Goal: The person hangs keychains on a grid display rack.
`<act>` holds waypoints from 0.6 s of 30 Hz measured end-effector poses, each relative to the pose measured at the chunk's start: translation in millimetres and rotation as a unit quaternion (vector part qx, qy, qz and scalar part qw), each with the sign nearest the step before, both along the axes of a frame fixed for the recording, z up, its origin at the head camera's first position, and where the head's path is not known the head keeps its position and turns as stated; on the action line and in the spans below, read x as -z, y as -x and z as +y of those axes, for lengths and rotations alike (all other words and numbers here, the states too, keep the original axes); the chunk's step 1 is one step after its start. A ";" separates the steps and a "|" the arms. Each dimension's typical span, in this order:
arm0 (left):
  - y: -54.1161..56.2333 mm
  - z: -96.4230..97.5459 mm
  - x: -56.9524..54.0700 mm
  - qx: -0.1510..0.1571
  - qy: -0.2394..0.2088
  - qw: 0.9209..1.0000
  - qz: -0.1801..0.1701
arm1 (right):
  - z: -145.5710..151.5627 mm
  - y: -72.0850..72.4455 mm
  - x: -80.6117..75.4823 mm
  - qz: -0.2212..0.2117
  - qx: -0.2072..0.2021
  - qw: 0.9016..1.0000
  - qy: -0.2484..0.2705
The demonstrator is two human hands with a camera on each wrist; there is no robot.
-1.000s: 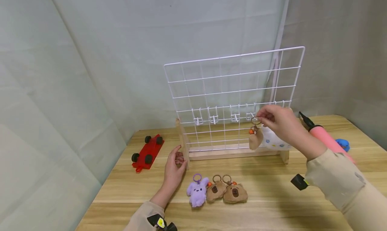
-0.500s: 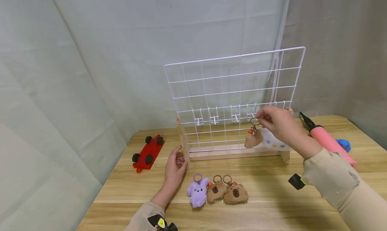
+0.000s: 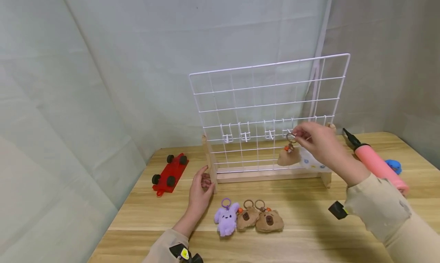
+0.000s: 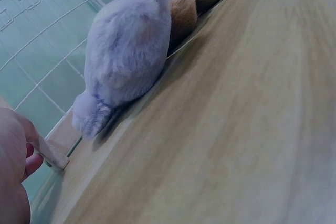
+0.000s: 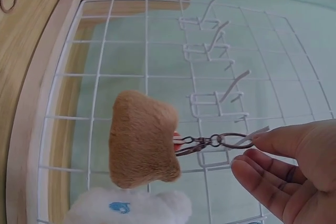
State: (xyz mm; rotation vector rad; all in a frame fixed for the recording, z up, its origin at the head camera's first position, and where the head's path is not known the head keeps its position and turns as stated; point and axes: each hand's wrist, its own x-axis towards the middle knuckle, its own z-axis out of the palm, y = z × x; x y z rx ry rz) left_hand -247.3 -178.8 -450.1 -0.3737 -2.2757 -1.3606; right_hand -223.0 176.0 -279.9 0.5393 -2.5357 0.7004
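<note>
My right hand pinches the metal ring of a brown plush keychain between thumb and fingers. The ring overlaps the tip of a white hook on the wire grid rack, and the plush hangs below it. Beside it on the rack hangs a white plush with blue marks, partly hidden by my hand in the head view. My left hand grips the rack's wooden end post, fingers bent at its edge. Closer to me lie a purple bunny keychain and two brown plush keychains.
Several more white hooks stick out along the grid to the left. A red toy car chassis with black wheels lies at the left. A pink pump and a small blue toy are at the right. Curtains stand behind the table.
The brown plush has swung left and turned broader toward the head camera, while my right hand keeps its ring at the hook. My left hand stays on the post.
</note>
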 end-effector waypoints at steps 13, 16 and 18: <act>0.0 0.8 1.2 0.002 0.001 1.000 0.007 | 3.4 -16.9 0.8 0.060 0.003 0.998 0.007; 0.4 0.1 1.1 0.000 0.002 1.000 0.001 | 2.5 -20.5 2.3 0.074 0.001 0.997 0.004; 1.1 -0.5 1.4 0.000 0.002 1.000 -0.002 | 1.3 -23.1 3.5 0.084 -0.001 0.997 0.001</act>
